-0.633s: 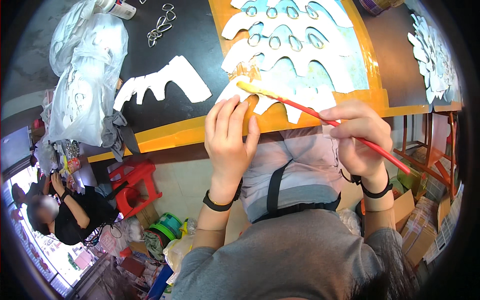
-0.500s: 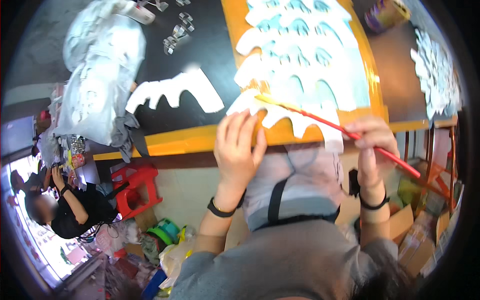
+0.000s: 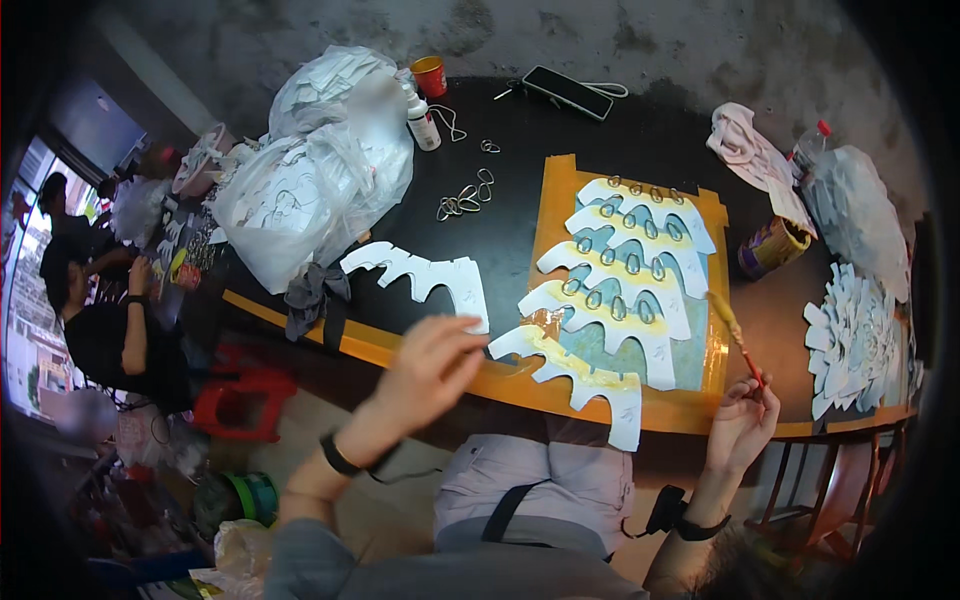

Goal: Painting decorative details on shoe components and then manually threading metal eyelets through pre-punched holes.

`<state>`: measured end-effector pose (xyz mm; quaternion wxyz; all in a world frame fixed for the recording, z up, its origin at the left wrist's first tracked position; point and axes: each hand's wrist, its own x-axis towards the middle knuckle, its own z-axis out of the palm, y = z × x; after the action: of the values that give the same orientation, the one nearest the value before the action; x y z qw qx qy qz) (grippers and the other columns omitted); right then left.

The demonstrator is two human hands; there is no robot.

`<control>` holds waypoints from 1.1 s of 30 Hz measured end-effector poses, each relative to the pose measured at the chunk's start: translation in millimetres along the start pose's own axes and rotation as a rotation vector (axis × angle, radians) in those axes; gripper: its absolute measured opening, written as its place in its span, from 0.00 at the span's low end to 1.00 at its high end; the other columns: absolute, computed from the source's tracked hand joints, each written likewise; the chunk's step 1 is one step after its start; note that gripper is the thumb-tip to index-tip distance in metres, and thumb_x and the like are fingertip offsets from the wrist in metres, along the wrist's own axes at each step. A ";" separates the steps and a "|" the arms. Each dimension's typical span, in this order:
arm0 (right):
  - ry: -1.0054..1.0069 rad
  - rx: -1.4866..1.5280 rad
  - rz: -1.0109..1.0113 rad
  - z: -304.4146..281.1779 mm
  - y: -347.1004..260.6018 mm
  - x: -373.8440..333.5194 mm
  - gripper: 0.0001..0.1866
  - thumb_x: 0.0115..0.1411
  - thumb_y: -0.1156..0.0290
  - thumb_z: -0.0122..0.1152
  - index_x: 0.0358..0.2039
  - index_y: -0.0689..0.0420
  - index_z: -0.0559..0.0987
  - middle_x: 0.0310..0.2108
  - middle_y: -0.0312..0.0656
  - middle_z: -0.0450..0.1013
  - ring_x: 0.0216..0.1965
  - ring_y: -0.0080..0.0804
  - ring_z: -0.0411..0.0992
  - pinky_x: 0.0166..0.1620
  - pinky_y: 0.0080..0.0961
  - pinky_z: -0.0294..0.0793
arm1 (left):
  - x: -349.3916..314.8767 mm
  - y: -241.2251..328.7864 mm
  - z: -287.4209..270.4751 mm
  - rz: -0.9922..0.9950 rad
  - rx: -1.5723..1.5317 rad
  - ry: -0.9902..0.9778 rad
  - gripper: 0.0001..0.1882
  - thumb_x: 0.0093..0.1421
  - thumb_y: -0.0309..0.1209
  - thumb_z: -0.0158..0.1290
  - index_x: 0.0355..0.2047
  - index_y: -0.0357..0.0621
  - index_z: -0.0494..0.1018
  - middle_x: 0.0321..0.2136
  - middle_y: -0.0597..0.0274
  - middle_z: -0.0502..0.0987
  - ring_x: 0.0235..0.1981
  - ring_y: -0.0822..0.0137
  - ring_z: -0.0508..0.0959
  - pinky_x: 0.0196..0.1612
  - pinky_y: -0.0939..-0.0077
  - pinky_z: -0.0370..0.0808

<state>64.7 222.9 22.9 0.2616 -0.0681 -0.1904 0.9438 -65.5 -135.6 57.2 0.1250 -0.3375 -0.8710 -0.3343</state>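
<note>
Well to the left of the taped board [image 3: 557, 195], a co-worker in black [image 3: 95, 310] stands near a red stool [image 3: 245, 405]. Closer to the board on that side, a bulging clear plastic bag [image 3: 300, 215] of pale pieces sits on the black bench [image 3: 500, 125], a crumpled grey cloth [image 3: 318, 300] beside it. A loose white cutout [image 3: 425, 275], notched along one side, lies between the bag and the board, flat and separate from the others. The left hand [image 3: 425, 362] is at that cutout's end nearest the board; its fingers are bunched, but motion blurs them, so I cannot tell whether they pinch or even touch it. Linked metal rings [image 3: 462, 203] lie left of the board's far half.

On the board, four white cutouts [image 3: 600, 305] overlap in rows, smeared yellow and each bearing a line of metal rings. A ringless front cutout [image 3: 612, 385] (yellow along its middle too) lies over the board's near edge, one end jutting past the bench.

At the board's right edge the right hand [image 3: 742, 420] pinches the red handle of a brush [image 3: 737, 338] between its fingers, yellow tip up and away. Right of the board stand a tin [image 3: 768, 250] and a pile of white pieces [image 3: 850, 340].
</note>
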 end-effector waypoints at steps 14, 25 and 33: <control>-0.058 0.108 -0.013 -41.2 -5.2 15.3 0.06 0.59 0.76 0.46 0.36 0.61 0.69 0.40 0.45 0.69 0.39 0.30 0.70 0.47 0.25 0.73 | 180.8 -158.5 32.1 0.212 0.319 -0.198 0.11 0.53 0.22 0.51 0.38 0.37 0.73 0.36 0.52 0.74 0.37 0.53 0.75 0.42 0.68 0.71; 0.015 0.033 -0.034 -36.5 -3.2 22.7 0.09 0.56 0.74 0.50 0.37 0.62 0.73 0.37 0.45 0.71 0.37 0.28 0.68 0.44 0.22 0.68 | 222.7 -182.5 36.7 0.128 0.249 -0.415 0.06 0.50 0.27 0.55 0.29 0.41 0.72 0.24 0.57 0.76 0.27 0.61 0.76 0.31 0.71 0.71; -0.014 0.147 -0.055 -41.9 -5.1 18.7 0.07 0.55 0.75 0.49 0.35 0.62 0.72 0.39 0.48 0.69 0.38 0.32 0.68 0.47 0.26 0.69 | 168.2 -45.3 41.6 -0.114 -0.151 -0.227 0.08 0.54 0.27 0.55 0.34 0.37 0.75 0.26 0.63 0.78 0.28 0.77 0.76 0.32 0.85 0.72</control>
<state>60.7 250.2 -14.1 0.2901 -0.0368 -0.1244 0.9481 -220.2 -47.8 78.2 -0.0191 -0.3313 -0.8697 -0.3652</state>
